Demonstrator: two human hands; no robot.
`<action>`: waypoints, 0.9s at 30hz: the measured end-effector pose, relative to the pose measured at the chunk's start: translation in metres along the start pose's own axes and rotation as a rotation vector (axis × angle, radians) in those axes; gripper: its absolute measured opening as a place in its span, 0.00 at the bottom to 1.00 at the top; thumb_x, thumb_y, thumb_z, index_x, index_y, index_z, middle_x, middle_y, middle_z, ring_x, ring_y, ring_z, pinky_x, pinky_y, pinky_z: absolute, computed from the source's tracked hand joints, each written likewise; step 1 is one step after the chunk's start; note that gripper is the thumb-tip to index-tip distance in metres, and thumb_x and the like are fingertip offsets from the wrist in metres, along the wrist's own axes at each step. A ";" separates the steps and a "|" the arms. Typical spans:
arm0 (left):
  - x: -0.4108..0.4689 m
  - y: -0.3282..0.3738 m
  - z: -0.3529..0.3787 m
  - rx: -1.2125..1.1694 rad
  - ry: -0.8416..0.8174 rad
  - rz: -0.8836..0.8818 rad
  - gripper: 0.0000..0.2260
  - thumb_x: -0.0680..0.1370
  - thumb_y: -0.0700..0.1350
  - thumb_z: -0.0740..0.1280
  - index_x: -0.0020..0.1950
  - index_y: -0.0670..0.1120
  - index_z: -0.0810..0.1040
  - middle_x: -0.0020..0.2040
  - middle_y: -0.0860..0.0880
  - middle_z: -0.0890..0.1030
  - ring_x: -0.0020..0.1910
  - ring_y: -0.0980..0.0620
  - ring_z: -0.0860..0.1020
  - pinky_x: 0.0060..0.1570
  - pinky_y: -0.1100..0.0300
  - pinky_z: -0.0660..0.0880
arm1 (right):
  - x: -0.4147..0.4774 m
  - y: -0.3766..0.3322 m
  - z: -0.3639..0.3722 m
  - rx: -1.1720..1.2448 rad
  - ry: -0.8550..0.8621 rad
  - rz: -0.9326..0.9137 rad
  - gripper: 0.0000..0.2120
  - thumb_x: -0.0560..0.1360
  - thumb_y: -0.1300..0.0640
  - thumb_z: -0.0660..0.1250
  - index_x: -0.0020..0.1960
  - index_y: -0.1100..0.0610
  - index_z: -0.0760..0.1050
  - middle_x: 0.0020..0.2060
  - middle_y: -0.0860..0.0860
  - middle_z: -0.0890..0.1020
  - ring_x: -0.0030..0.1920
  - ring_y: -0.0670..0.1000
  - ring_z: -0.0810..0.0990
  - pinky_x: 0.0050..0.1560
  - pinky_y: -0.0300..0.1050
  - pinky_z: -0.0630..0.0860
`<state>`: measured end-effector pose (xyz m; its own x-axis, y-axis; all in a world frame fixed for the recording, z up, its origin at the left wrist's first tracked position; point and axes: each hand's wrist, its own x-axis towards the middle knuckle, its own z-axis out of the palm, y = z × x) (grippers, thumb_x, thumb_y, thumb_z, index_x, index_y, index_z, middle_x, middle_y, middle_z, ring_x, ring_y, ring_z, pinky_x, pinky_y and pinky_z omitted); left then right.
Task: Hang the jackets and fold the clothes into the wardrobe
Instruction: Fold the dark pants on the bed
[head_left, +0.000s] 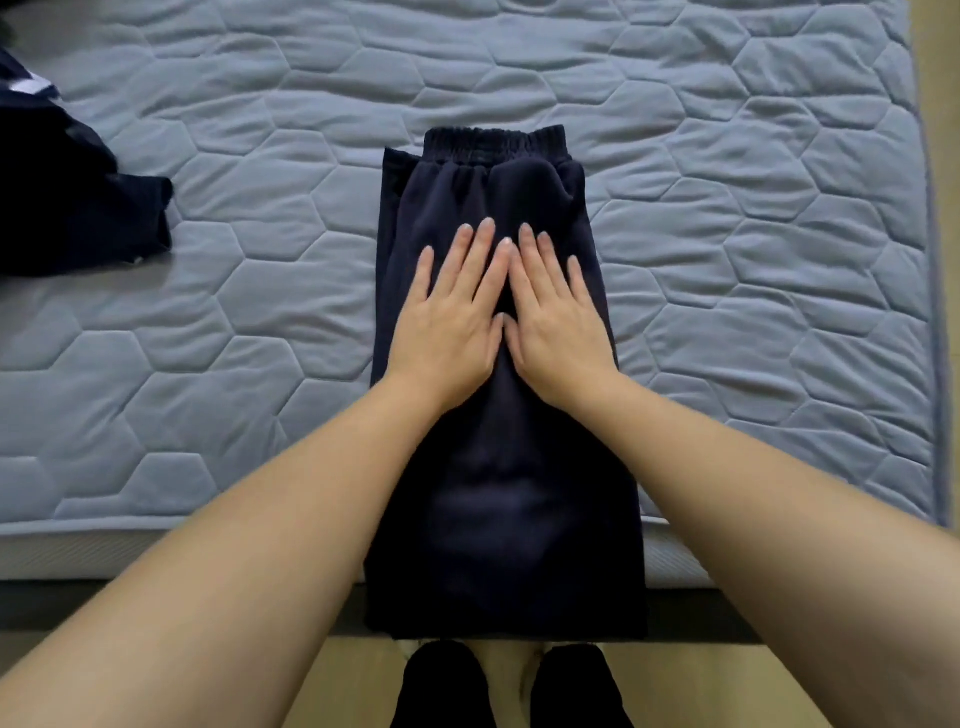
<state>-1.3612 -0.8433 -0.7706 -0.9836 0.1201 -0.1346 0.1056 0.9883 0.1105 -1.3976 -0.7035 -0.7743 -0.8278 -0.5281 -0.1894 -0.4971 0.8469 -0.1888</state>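
Navy-blue soft-fabric trousers (467, 197) lie folded lengthwise on the pale blue quilted mattress (727, 208). The gathered elastic waistband is at the far end, and the leg end hangs over the near edge of the bed. Both hands rest flat on the upper half of the trousers, side by side with the index fingers touching. The left hand (447, 322) has its fingers (470, 254) straight and spread, gripping nothing. The right hand (556, 332) likewise has its fingers (545, 265) straight and pressed palm-down on the cloth. A dark navy crumpled garment (67, 208) lies on the mattress at the far left, well apart from the trousers. Below the bed edge, two feet in black footwear (447, 686) stand on the light wooden floor (353, 686).
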 end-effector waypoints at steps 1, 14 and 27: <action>0.004 -0.007 0.014 0.033 -0.038 0.004 0.29 0.80 0.54 0.52 0.78 0.46 0.47 0.78 0.44 0.48 0.77 0.46 0.47 0.74 0.48 0.45 | 0.004 0.006 0.011 -0.033 -0.004 0.002 0.31 0.80 0.50 0.54 0.77 0.61 0.48 0.77 0.58 0.48 0.77 0.55 0.46 0.76 0.53 0.44; -0.037 -0.020 0.035 -0.093 -0.061 -0.340 0.29 0.81 0.50 0.54 0.78 0.41 0.49 0.78 0.42 0.48 0.77 0.45 0.48 0.74 0.50 0.47 | -0.048 0.025 0.028 0.147 -0.056 0.275 0.31 0.81 0.52 0.54 0.77 0.64 0.45 0.77 0.61 0.46 0.77 0.58 0.46 0.76 0.50 0.46; -0.193 0.025 -0.030 -1.164 -0.413 -1.131 0.10 0.76 0.46 0.69 0.55 0.45 0.78 0.54 0.45 0.81 0.50 0.49 0.78 0.44 0.60 0.73 | -0.196 -0.004 -0.026 1.058 -0.408 1.011 0.13 0.78 0.54 0.64 0.53 0.64 0.78 0.52 0.59 0.82 0.50 0.54 0.79 0.52 0.47 0.73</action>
<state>-1.1730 -0.8443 -0.7126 -0.3619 -0.3528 -0.8629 -0.9248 0.0194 0.3799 -1.2399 -0.6017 -0.7118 -0.4814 0.0988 -0.8709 0.7742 0.5137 -0.3697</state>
